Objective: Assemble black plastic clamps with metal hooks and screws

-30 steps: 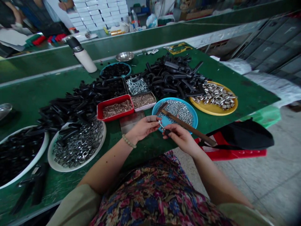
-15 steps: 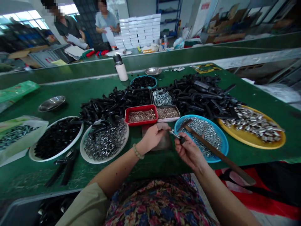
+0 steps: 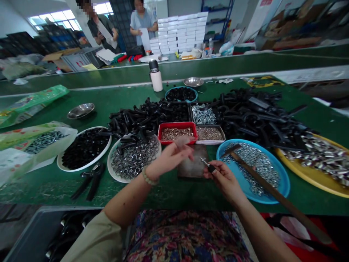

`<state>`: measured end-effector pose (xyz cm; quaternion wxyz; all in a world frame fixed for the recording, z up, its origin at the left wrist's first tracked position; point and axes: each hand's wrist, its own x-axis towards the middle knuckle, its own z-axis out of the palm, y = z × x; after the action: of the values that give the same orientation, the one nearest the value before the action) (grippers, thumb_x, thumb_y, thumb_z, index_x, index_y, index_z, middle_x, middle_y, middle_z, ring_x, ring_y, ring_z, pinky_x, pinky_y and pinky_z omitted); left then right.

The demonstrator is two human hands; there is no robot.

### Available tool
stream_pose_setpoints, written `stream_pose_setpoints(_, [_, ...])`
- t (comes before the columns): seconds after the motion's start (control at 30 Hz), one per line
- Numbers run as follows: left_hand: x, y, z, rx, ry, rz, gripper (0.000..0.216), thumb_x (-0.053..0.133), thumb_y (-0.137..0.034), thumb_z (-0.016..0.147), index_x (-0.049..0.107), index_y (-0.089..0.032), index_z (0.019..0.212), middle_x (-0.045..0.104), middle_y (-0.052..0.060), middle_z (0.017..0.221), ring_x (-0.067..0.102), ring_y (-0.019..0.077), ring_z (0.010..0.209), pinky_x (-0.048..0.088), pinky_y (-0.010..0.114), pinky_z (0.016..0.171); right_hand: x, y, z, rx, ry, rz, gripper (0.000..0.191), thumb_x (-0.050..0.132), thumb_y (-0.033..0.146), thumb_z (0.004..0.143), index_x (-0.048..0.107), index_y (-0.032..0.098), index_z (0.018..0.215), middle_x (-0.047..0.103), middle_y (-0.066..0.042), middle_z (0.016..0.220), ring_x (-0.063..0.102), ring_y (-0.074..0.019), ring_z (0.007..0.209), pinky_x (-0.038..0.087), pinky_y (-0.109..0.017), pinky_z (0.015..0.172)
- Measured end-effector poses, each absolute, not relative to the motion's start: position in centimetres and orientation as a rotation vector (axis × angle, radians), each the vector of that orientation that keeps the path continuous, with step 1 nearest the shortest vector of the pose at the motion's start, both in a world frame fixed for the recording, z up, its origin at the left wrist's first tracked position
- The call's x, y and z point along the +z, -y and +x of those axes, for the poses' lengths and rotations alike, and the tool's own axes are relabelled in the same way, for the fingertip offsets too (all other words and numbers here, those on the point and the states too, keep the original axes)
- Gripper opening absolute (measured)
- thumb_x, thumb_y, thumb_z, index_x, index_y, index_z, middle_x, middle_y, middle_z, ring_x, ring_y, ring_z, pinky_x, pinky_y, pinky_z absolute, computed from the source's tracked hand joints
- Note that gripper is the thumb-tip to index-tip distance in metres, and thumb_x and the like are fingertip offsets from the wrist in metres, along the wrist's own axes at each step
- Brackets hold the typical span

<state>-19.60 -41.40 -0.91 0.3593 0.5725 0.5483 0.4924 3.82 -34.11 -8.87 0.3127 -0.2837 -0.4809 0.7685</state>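
Note:
My right hand (image 3: 225,178) pinches a small part with a black body and a thin metal end (image 3: 210,167), holding it over the right edge of a flat metal plate (image 3: 189,165). My left hand (image 3: 173,156), somewhat blurred, is over the plate's left side with its fingers stretched out and apart. Nothing shows in it. Just beyond the left hand is a red tray (image 3: 160,135) of small copper-coloured pins. A pale tray (image 3: 209,142) of similar tiny pieces stands beside it.
A hammer (image 3: 256,176) lies across a blue basin (image 3: 286,182) of small metal pieces. White plates (image 3: 110,171) of metal rings and black parts stand left, near a black-handled tool (image 3: 94,182). Black parts (image 3: 245,116) are heaped behind; a yellow tray (image 3: 302,171) is right. Two people stand beyond.
My left hand has moved away from the small part, to the left, and its fingers have opened. My right hand still holds the part. The camera view has swung left.

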Motion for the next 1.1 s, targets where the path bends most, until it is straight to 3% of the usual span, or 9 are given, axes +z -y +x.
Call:
stream_pose_setpoints(0.13, [-2.0, 41.6, -29.4, 1.299, -2.698, 1.373, 0.037, 0.067, -0.027, 0.083, 0.054, -0.014, 0.116, 0.062, 0.008, 0.092, 0.048, 0.0301, 0.115, 0.03, 0.054, 0.107, -9.3, 33.9, 3.4, 2.052, 1.263, -0.78, 0.035, 0.077, 0.044, 0.074, 0.061, 0.024, 0.099, 0.07, -0.002, 0.085, 0.069, -0.014, 0.07, 0.057, -0.029, 0.072])
stream_pose_setpoints(0.23, [-3.4, 41.1, -34.2, 1.032, -2.916, 1.416, 0.051, 0.074, -0.008, 0.071, 0.051, -0.011, 0.116, 0.055, 0.001, 0.078, 0.044, 0.0319, 0.115, 0.008, 0.068, 0.109, -9.1, 34.0, 2.5, 2.071, 1.249, -0.767, 0.035, 0.078, 0.042, 0.073, 0.06, 0.024, 0.098, 0.071, -0.002, 0.085, 0.069, -0.0139, 0.069, 0.057, -0.029, 0.072])
stream_pose_setpoints(0.33, [-3.9, 40.7, -35.3, 1.051, -2.816, 1.449, 0.049, 0.072, 0.0, 0.068, 0.053, -0.012, 0.112, 0.05, -0.001, 0.078, 0.048, 0.0282, 0.106, 0.004, 0.069, 0.109, -8.7, 34.2, 1.9, 2.057, 1.24, -0.742, 0.035, 0.077, 0.042, 0.074, 0.059, 0.024, 0.099, 0.071, -0.002, 0.086, 0.07, -0.0144, 0.069, 0.057, -0.03, 0.071])
stream_pose_setpoints(0.43, [-2.7, 40.9, -34.5, 1.441, -2.558, 1.375, 0.048, 0.071, -0.003, 0.071, 0.054, -0.016, 0.113, 0.051, 0.0, 0.09, 0.05, 0.0227, 0.099, 0.026, 0.057, 0.11, -8.2, 34.4, 1.9, 2.016, 1.251, -0.709, 0.033, 0.075, 0.042, 0.077, 0.058, 0.025, 0.1, 0.072, -0.001, 0.085, 0.07, -0.0147, 0.07, 0.058, -0.03, 0.071])
stream_pose_setpoints(0.57, [-0.7, 42.0, -30.4, 1.903, -1.878, 1.103, 0.056, 0.078, -0.015, 0.069, 0.05, -0.024, 0.118, 0.055, -0.002, 0.091, 0.055, 0.0137, 0.081, 0.051, 0.029, 0.08, -7.6, 34.7, 2.3, 1.932, 1.383, -0.639, 0.026, 0.067, 0.04, 0.084, 0.056, 0.026, 0.102, 0.071, -0.001, 0.087, 0.071, -0.0155, 0.073, 0.059, -0.032, 0.073])
stream_pose_setpoints(0.67, [-0.3, 42.5, -24.7, 1.799, -1.457, 0.807, 0.045, 0.076, -0.027, 0.072, 0.053, -0.025, 0.11, 0.056, -0.003, 0.086, 0.052, 0.0081, 0.063, 0.049, 0.02, 0.058, -6.8, 34.9, 2.7, 1.679, 1.686, -0.633, 0.017, 0.056, 0.032, 0.091, 0.055, 0.025, 0.107, 0.07, -0.003, 0.094, 0.071, -0.0167, 0.081, 0.058, -0.035, 0.077])
stream_pose_setpoints(0.87, [-1.8, 42.0, -14.8, 1.43, -1.269, 0.533, 0.043, 0.078, -0.027, 0.068, 0.053, -0.022, 0.103, 0.054, -0.004, 0.082, 0.049, 0.0044, 0.059, 0.042, 0.014, 0.049, -5.4, 36.0, 3.4, 0.905, 2.277, -0.457, 0.032, 0.046, 0.011, 0.09, 0.056, 0.024, 0.118, 0.066, -0.009, 0.116, 0.063, -0.0211, 0.11, 0.053, -0.04, 0.094])
stream_pose_setpoints(1.03, [-2.5, 41.6, -13.4, 1.286, -1.148, 0.604, 0.041, 0.076, -0.028, 0.072, 0.05, -0.022, 0.103, 0.051, -0.005, 0.075, 0.046, 0.0043, 0.055, 0.034, 0.015, 0.046, -6.0, 36.7, 4.2, 1.173, 2.106, -0.571, 0.028, 0.041, 0.013, 0.095, 0.052, 0.023, 0.118, 0.068, -0.005, 0.101, 0.069, -0.0151, 0.086, 0.058, -0.031, 0.078])
stream_pose_setpoints(1.1, [-2.8, 41.6, -13.8, 1.181, -1.149, 0.691, 0.041, 0.076, -0.028, 0.073, 0.05, -0.021, 0.105, 0.051, -0.006, 0.073, 0.045, 0.0045, 0.054, 0.033, 0.016, 0.047, -6.1, 36.4, 4.9, 1.239, 2.166, -0.52, 0.026, 0.042, 0.015, 0.094, 0.053, 0.023, 0.117, 0.068, -0.006, 0.102, 0.069, -0.016, 0.088, 0.057, -0.032, 0.079])
